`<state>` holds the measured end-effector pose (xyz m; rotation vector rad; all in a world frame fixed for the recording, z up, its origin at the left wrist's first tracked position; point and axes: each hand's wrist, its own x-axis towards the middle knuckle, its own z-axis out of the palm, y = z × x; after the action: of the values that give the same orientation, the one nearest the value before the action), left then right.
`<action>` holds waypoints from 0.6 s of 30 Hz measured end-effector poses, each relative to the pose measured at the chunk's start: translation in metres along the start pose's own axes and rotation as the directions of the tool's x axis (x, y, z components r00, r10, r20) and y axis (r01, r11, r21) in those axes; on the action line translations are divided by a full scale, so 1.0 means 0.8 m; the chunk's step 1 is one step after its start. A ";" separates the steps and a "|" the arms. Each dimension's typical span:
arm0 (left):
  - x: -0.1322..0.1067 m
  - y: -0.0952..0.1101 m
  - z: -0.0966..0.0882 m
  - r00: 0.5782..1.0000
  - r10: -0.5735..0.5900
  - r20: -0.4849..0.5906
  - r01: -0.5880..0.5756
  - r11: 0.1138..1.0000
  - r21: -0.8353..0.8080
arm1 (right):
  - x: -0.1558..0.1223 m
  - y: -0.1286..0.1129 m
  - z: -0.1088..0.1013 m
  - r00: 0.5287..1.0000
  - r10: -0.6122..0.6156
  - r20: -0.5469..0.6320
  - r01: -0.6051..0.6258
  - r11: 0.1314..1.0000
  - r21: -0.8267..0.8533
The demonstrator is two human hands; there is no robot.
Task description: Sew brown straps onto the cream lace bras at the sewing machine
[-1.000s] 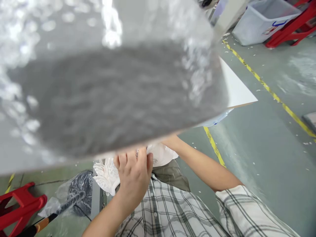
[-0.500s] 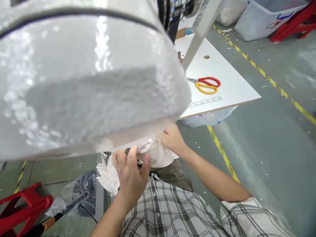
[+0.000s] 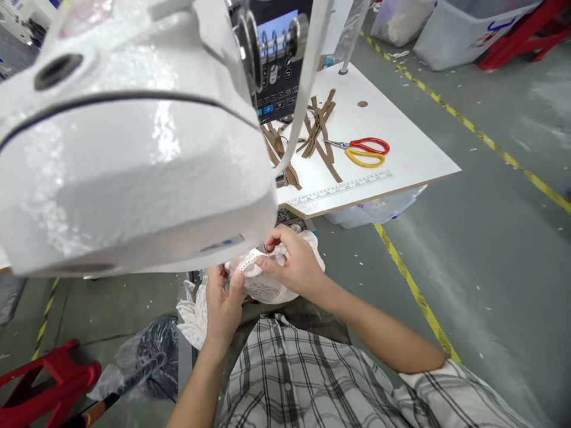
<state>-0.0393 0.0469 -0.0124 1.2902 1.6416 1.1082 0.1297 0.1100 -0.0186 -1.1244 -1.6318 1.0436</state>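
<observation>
A white lace garment piece (image 3: 272, 285) lies across my lap, just under the white sewing machine head (image 3: 134, 184). My left hand (image 3: 225, 303) pinches its dotted edge between thumb and fingers. On the other side my right hand (image 3: 297, 261) has thumb and fingertips closed on the same edge. The machine head hides part of the fabric and the tips of some left fingers. More white lace fabric (image 3: 193, 312) hangs in folds to the left of my left hand.
On the white table (image 3: 414, 157) lie scissors (image 3: 366, 152) with red and yellow handles, brown strips (image 3: 321, 131) and a clear ruler (image 3: 343, 187). A control screen (image 3: 281, 65) stands behind the machine. Red stools (image 3: 44, 380) and a plastic bin (image 3: 468, 35) are on the floor.
My left hand has gone from spread fingers to a pinch on the lace edge. My right hand has moved left along the fabric. The view has shifted, showing more of the table.
</observation>
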 end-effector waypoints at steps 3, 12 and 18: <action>-0.002 0.001 0.001 0.997 0.020 -0.072 -0.020 1.000 -0.001 | 0.000 -0.003 0.001 1.000 -0.004 -0.008 0.004 1.000 -0.024; -0.006 0.008 0.004 0.969 0.025 -0.245 -0.034 0.999 -0.030 | -0.005 -0.013 0.006 0.999 0.040 -0.018 -0.042 0.991 -0.125; -0.019 0.007 0.006 0.960 0.161 -0.231 -0.153 0.987 0.054 | -0.015 -0.011 0.001 0.977 0.205 0.057 -0.208 0.976 0.062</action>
<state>-0.0302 0.0337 -0.0081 1.3744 1.7603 1.3774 0.1297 0.0962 -0.0125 -1.2514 -1.5295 1.2604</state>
